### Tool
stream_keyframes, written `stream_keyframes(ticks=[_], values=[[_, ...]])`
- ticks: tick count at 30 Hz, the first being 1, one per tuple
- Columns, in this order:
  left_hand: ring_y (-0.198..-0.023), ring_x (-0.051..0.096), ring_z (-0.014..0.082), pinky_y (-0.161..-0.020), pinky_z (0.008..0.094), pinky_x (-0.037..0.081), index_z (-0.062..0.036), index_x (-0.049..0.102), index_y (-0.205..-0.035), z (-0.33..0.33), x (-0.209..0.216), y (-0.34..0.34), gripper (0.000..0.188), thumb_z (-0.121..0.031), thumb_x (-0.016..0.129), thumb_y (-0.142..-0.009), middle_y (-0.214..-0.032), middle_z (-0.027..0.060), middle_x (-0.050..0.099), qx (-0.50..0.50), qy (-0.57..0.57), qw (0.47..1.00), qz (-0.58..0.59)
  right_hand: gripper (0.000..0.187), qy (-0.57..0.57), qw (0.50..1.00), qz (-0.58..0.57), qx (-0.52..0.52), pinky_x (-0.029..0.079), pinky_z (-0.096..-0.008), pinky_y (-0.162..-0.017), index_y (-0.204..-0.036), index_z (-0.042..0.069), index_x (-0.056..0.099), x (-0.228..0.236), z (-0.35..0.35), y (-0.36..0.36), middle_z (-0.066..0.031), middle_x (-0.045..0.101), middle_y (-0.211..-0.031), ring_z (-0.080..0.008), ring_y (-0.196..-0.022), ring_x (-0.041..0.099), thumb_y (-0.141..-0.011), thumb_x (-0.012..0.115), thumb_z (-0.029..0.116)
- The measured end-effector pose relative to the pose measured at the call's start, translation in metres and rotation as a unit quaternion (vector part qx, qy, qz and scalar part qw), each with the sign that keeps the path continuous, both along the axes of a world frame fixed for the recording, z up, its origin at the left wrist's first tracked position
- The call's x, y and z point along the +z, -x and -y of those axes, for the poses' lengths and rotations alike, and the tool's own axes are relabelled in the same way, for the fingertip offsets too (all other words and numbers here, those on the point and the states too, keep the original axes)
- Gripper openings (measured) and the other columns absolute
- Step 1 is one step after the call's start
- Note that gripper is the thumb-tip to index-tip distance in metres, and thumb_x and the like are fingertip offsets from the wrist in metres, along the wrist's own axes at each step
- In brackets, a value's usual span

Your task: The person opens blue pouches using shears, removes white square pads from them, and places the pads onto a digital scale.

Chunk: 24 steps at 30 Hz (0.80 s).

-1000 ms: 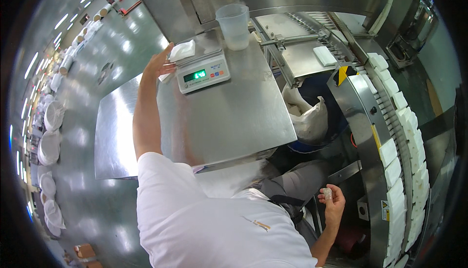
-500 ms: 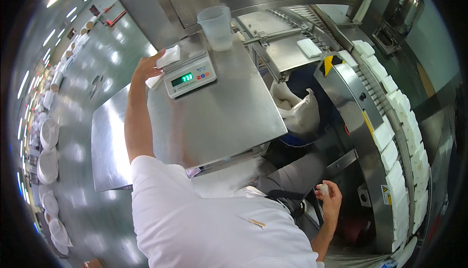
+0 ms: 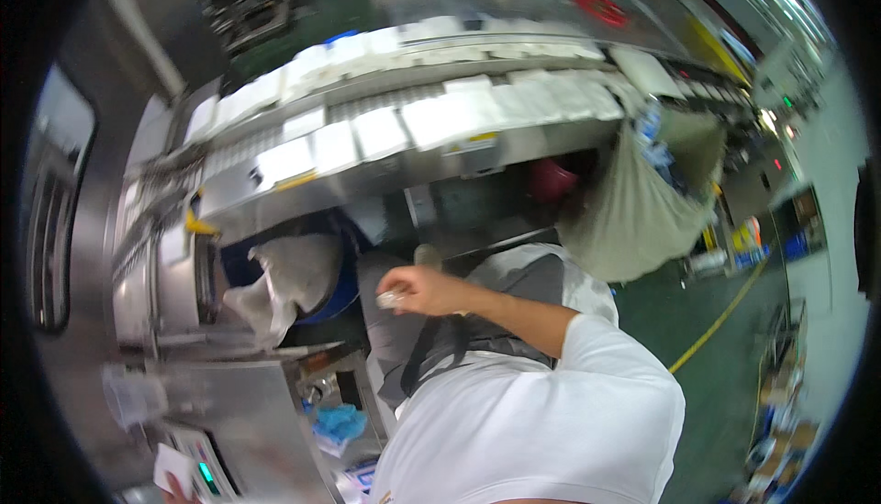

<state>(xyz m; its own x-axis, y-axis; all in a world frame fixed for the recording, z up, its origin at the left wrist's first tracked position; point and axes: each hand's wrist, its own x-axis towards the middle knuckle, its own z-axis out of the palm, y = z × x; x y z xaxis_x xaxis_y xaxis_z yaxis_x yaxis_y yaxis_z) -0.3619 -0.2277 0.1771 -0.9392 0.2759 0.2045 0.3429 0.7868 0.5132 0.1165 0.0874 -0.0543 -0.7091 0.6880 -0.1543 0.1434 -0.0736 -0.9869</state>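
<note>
In front of my lap, my right hand (image 3: 413, 290) is closed on a small whitish, see-through piece (image 3: 392, 299), too blurred to name more closely. My left hand (image 3: 176, 493) shows only in part at the lower left edge, its fingers gripping the border of a folded white pad (image 3: 172, 467). That pad is at the weighing pan of a digital scale (image 3: 209, 458) with a lit green display. The scale stands on a steel table (image 3: 262, 412), and a clear plastic jug (image 3: 136, 394) is beside it.
A roller conveyor (image 3: 353, 100) carrying rows of white pads (image 3: 379, 132) curves across ahead. Under it, a white sack (image 3: 303, 270) sits in a blue bin (image 3: 344, 288). To the right hangs a large beige cloth bag (image 3: 615, 206). Blue crumpled material (image 3: 340, 422) lies on a shelf below the table.
My view has swung right toward the conveyor, putting the scale at the lower left. My right hand has come in front of my lap with the small piece. My left hand remains at the pad.
</note>
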Motion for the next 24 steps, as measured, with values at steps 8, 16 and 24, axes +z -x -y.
stream_keyframes(ticks=[8,16,24], values=[[-0.105,0.066,0.0258,-0.097,0.0369,0.052,0.0014,0.058,-0.135,-0.144,-0.109,-0.202,0.053,-0.006,0.076,-0.085,-0.121,0.0160,0.066,-0.353,-0.348,0.749,0.440,0.066,0.163,0.949,-0.252,0.100,0.053,-0.0332,-0.099,-0.146,-0.002,0.041,0.036,0.047,0.067,-0.0168,0.054,-0.136,-0.0191,-0.116,0.062,-0.095,0.076,0.023],[-0.112,0.066,0.0223,-0.101,0.0363,0.052,0.0020,0.057,-0.134,-0.205,-0.133,-0.302,0.063,-0.010,0.086,-0.080,-0.120,0.0116,0.067,-0.388,-0.339,0.646,0.563,0.038,-0.031,0.990,-0.094,-0.097,0.054,-0.0310,-0.092,-0.127,0.000,0.056,0.075,0.048,-0.018,-0.0057,0.064,-0.114,-0.0111,-0.109,0.060,-0.093,0.073,0.006],[-0.109,0.067,0.0171,-0.096,0.0320,0.055,-0.0021,0.059,-0.131,-0.245,-0.139,-0.336,0.064,-0.014,0.092,-0.078,-0.119,0.0085,0.069,-0.453,-0.312,0.545,0.633,0.052,-0.259,0.947,-0.002,-0.188,0.057,-0.0339,-0.080,-0.130,0.001,0.059,0.130,0.047,-0.068,-0.0145,0.067,-0.106,-0.0245,-0.090,0.068,-0.084,0.082,0.011]])
